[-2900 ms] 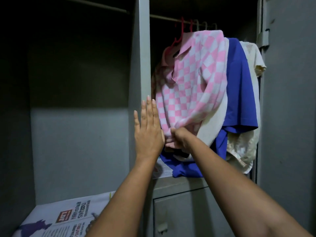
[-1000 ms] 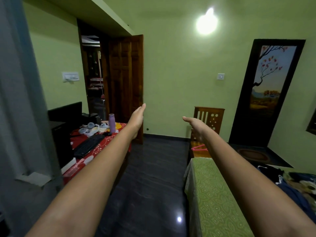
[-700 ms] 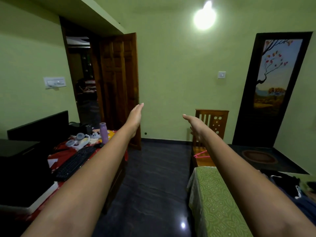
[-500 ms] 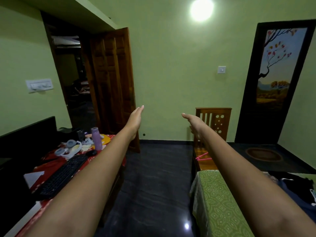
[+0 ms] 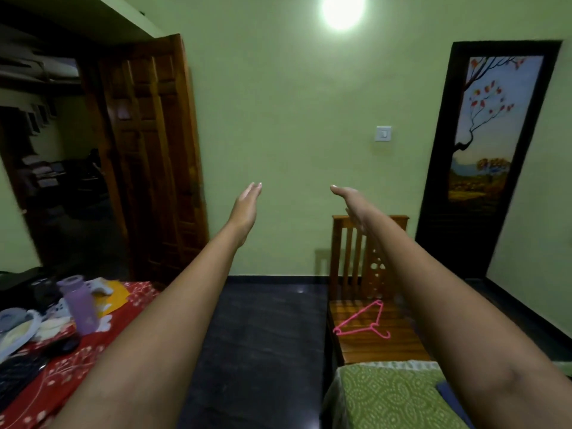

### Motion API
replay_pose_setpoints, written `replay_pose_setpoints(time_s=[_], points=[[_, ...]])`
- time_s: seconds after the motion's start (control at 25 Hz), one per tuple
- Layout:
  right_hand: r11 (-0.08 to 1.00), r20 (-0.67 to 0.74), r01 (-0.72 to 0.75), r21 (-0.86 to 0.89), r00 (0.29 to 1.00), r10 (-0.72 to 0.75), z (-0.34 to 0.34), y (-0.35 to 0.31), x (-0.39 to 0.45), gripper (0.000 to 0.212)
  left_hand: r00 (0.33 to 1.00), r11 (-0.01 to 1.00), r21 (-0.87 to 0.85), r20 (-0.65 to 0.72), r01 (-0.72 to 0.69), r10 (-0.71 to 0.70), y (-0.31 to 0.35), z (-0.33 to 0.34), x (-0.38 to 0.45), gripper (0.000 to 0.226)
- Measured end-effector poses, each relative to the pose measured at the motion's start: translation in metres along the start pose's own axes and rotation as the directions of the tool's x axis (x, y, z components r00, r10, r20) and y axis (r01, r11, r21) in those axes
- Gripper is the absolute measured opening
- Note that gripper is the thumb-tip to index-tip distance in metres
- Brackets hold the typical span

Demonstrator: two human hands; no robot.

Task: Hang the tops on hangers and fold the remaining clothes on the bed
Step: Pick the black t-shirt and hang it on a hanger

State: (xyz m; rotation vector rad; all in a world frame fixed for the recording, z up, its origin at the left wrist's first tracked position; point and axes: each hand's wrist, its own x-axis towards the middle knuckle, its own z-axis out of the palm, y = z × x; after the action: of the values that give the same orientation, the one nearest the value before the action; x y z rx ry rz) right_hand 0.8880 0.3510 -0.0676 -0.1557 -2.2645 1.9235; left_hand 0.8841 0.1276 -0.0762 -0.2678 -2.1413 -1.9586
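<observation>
Pink plastic, the hanger [image 5: 362, 322] lies flat on the seat of the wooden chair [image 5: 370, 305], its hook turned toward the bed [image 5: 390, 394] and its long bar running slantwise across the seat. From my right hand [image 5: 351, 196] it sits below, on the chair's near side; my left hand [image 5: 247, 202] is well off on the chair's door side, so I judge the right the nearer. Fingers [image 5: 335, 189] of both hands are straight, released, grasping nothing. Reaching means dropping the right hand down past the chair back

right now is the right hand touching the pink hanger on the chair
Apart. The head view shows the right hand raised, fingers straight, well above the pink hanger lying on the chair seat.
</observation>
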Motion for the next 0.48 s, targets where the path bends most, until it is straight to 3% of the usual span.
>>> replay_pose_setpoints(time_s=[0.12, 0.28, 0.48], points=[[0.998, -0.06, -0.035, -0.046, 0.998, 0.032, -0.046, 0.019, 0.044, 0.069, 0.998, 0.999, -0.049, 0.065, -0.014, 0.017, -0.012, 0.065, 0.059, 0.052], [0.997, -0.278, -0.077, 0.009, 0.957, 0.076, -0.13, 0.045, 0.084, 0.07, 0.969, 0.997, -0.072, 0.247, -0.011, 0.028, -0.029, 0.176, 0.124, 0.051], [0.989, -0.621, -0.104, 0.101, 0.77, 0.144, -0.239, 0.071, 0.093, 0.065, 0.83, 0.989, -0.145, 0.55, -0.008, 0.087, -0.043, 0.333, 0.181, 0.051]])
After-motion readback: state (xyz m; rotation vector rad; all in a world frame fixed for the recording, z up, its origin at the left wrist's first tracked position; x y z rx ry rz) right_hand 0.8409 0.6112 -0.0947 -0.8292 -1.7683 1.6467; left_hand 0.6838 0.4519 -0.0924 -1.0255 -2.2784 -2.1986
